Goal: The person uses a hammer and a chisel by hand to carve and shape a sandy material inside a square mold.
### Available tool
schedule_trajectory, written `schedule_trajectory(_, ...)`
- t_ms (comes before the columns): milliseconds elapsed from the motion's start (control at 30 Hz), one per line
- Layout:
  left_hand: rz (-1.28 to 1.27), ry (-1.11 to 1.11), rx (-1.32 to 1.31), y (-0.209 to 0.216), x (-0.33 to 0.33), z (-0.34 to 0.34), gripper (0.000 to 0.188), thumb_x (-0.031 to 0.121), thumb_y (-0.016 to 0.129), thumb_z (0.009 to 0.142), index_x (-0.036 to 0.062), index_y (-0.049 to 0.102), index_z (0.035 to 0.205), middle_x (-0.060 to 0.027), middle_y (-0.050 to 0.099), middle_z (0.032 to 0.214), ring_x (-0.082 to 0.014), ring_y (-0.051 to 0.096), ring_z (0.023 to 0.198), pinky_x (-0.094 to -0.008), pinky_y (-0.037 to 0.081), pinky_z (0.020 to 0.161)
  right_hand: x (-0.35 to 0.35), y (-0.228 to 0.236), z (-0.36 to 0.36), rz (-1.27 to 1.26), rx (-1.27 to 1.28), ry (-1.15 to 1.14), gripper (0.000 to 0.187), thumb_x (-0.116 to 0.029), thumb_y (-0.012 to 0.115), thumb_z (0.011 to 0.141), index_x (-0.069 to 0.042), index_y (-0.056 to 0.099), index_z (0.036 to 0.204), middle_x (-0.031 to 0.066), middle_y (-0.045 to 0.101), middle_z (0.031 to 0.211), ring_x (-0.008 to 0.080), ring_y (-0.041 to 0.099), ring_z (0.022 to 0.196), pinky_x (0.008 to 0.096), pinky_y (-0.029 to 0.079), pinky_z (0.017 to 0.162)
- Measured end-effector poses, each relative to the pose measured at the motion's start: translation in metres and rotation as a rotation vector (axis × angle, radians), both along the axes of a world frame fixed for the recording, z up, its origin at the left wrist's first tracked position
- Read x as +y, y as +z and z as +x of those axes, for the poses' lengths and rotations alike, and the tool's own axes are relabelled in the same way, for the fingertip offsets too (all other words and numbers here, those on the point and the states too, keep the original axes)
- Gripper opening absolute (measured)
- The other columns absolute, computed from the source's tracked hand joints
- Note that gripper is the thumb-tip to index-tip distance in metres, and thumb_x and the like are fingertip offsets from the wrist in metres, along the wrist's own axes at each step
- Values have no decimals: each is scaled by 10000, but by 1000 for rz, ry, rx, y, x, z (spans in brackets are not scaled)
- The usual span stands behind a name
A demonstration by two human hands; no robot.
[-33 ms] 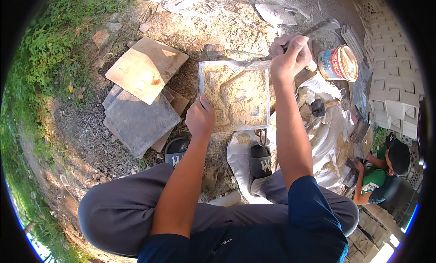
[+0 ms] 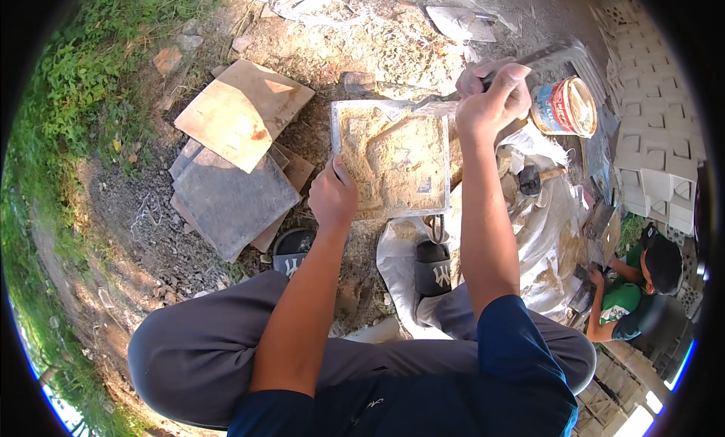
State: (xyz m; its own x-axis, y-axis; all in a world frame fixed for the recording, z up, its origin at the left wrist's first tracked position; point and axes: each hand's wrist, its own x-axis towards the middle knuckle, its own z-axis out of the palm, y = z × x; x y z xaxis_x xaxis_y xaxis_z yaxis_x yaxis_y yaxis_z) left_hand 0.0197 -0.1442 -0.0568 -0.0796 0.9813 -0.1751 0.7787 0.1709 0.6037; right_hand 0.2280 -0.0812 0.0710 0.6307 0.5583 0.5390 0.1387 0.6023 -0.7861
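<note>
A shallow square mould lies on the ground ahead of me, with a pale metal rim and sandy, yellowish material spread unevenly inside. My left hand is closed on the mould's left edge, thumb on top of the rim. Above the mould's far right corner, my right hand is closed round a grey, flat, bar-like tool. The tool points up and to the right, smeared by motion, so its exact kind does not show. A thin dark piece lies across the mould's far edge, left of this hand.
Square slabs are stacked at left, a tan board on top. A printed bucket stands beyond my right hand. A hammer rests on white sacking. Another person works at right, beside piled pale blocks.
My right hand and the tool in it have shifted slightly to the right. My left hand and the mould look unmoved.
</note>
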Motion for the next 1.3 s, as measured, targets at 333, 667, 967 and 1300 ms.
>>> schedule_trajectory(333,-37,5,-6,8,-2,2,448,349,393,1038,46,721,1071,-232,708,884,-448,676,827,-532,542,731,-4,-4,20,12,21,15,549,-486,490,1040,-34,474,729,-1,439,542,72,378,457,250,277,412)
schedule_trajectory(667,34,-41,-2,-3,-3,2,434,325,405,1036,41,732,1056,-224,708,860,-432,679,800,-520,547,691,2,30,23,-35,-208,28,296,-235,496,1068,-8,487,878,-9,416,667,67,376,519,250,307,458)
schedule_trajectory(967,11,-23,10,-3,-5,7,429,331,401,1040,51,725,1061,-222,708,878,-441,673,811,-531,539,708,-15,91,49,-45,23,39,740,-760,353,944,-48,488,790,14,313,570,121,249,435,273,199,418)
schedule_trajectory(1300,73,-28,-4,0,-7,11,440,334,394,1042,45,726,1041,-230,704,857,-450,669,801,-539,534,710,-32,71,51,116,36,101,583,-597,458,1007,-70,414,761,-31,333,598,63,270,470,239,212,417)
